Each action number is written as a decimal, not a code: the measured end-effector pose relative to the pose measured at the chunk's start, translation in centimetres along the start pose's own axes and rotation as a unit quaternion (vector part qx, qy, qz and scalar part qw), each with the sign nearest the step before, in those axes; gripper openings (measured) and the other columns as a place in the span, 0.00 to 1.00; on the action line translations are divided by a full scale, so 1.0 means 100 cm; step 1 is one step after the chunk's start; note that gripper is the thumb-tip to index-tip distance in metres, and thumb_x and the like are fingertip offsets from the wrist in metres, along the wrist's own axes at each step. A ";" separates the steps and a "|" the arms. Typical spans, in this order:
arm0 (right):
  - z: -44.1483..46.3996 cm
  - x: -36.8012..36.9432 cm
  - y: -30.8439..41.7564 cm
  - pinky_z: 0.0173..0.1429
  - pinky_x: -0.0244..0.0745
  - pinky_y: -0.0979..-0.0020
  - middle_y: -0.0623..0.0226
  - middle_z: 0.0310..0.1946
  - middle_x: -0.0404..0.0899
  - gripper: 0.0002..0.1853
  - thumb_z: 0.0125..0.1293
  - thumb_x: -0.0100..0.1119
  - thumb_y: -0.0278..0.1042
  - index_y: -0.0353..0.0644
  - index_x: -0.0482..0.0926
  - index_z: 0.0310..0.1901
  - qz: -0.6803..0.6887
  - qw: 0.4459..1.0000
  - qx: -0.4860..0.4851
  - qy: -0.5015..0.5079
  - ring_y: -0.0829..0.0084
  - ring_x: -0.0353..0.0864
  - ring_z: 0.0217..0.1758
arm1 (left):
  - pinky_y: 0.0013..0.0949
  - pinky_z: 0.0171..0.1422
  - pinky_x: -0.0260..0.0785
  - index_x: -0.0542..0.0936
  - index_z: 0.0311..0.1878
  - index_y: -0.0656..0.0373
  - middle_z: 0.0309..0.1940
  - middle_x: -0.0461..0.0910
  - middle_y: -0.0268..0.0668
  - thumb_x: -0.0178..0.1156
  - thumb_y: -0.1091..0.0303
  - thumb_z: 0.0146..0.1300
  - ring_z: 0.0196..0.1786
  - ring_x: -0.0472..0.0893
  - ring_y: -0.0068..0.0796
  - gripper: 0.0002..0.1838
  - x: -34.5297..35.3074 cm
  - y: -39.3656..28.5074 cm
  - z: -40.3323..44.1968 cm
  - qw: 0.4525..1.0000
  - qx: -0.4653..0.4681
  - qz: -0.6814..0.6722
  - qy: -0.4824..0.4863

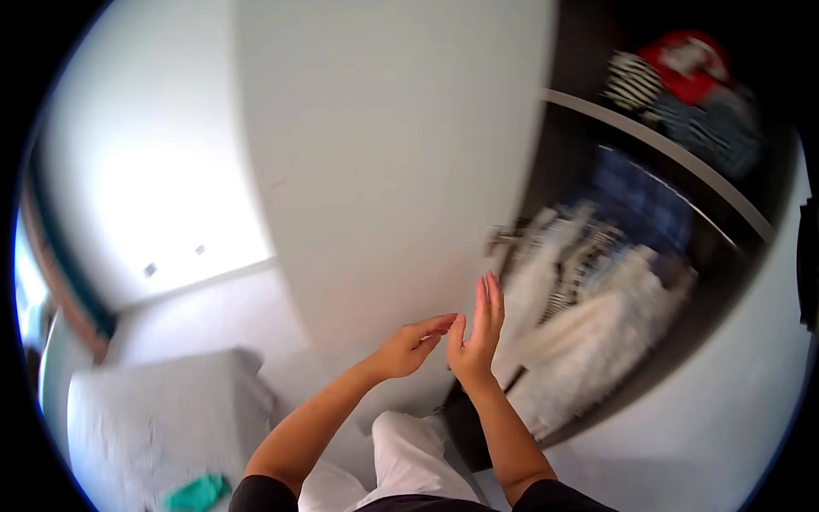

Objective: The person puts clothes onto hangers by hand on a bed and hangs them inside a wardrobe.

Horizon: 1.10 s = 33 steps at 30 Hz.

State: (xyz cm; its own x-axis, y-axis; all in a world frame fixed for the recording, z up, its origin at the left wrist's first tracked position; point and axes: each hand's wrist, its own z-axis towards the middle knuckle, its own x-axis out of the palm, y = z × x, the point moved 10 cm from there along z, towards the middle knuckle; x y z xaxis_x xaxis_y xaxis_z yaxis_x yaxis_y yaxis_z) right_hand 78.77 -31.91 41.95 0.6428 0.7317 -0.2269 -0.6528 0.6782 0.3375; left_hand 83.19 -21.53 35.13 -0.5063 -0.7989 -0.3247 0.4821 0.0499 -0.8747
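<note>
My left hand point(411, 348) is raised in front of me with its fingers stretched out toward my other hand. Beside it, my right hand point(479, 334) is held upright, fingers extended and the thumb apart from them. Left fingertips and right thumb are very close together; whether they touch I cannot tell. Nothing shows in either hand. Behind them stands a white wardrobe door point(384, 171), swung open. Just past my right hand, several garments hang in the wardrobe, among them a white fluffy coat point(589, 350), a striped garment point(567, 282) and a blue garment point(640, 200), all somewhat blurred.
Above the hanging clothes, a shelf point(674, 154) bears folded clothes point(704, 119), including red and striped ones. A bed with a grey cover point(171, 410) is at lower left, with a green cloth point(198, 493) on it. A white wall point(162, 154) rises behind.
</note>
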 end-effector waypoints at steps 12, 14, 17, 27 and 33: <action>-0.227 0.196 0.338 0.72 0.62 0.56 0.51 0.66 0.70 0.29 0.60 0.52 0.20 0.33 0.69 0.66 0.482 0.777 -0.155 0.375 0.51 0.66 0.71 | 0.33 0.65 0.69 0.72 0.67 0.60 0.59 0.79 0.44 0.48 0.80 0.69 0.60 0.79 0.34 0.23 -0.090 -0.003 -0.503 0.742 -0.224 0.165 -0.610; -0.277 0.211 0.387 0.73 0.61 0.56 0.51 0.66 0.70 0.30 0.59 0.54 0.22 0.34 0.69 0.66 0.499 0.731 -0.189 0.425 0.51 0.66 0.71 | 0.33 0.66 0.67 0.71 0.68 0.61 0.60 0.79 0.43 0.49 0.80 0.68 0.62 0.77 0.32 0.24 -0.079 0.004 -0.585 0.681 -0.257 0.190 -0.659; -0.383 0.205 0.486 0.72 0.63 0.56 0.50 0.67 0.69 0.33 0.57 0.60 0.27 0.36 0.67 0.67 0.497 0.650 -0.273 0.506 0.50 0.65 0.72 | 0.34 0.67 0.67 0.71 0.68 0.60 0.61 0.78 0.44 0.53 0.79 0.66 0.65 0.75 0.35 0.25 -0.028 -0.020 -0.730 0.547 -0.357 0.257 -0.712; -0.601 0.189 0.581 0.74 0.62 0.54 0.59 0.77 0.53 0.43 0.58 0.67 0.36 0.58 0.57 0.74 0.248 0.473 -0.437 0.724 0.48 0.55 0.77 | 0.60 0.77 0.41 0.55 0.78 0.44 0.79 0.49 0.40 0.59 0.31 0.58 0.79 0.47 0.56 0.50 0.142 -0.003 -0.935 0.337 -0.704 0.300 -0.548; -0.649 0.241 0.562 0.75 0.61 0.56 0.64 0.78 0.51 0.43 0.57 0.69 0.32 0.59 0.59 0.73 0.222 0.452 -0.423 0.753 0.52 0.53 0.78 | 0.58 0.77 0.42 0.56 0.77 0.44 0.78 0.52 0.40 0.59 0.29 0.56 0.78 0.49 0.52 0.50 0.135 0.004 -0.941 0.369 -0.653 0.341 -0.567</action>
State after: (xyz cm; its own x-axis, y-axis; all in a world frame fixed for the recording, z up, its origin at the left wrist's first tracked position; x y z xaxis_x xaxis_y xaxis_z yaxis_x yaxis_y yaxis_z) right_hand 31.58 28.32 -3.84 -0.2139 -0.4064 -0.8883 -0.9128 -0.2408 0.3300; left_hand 9.26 24.11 -3.45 0.3958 -0.0337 -0.9177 -0.9092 0.1263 -0.3968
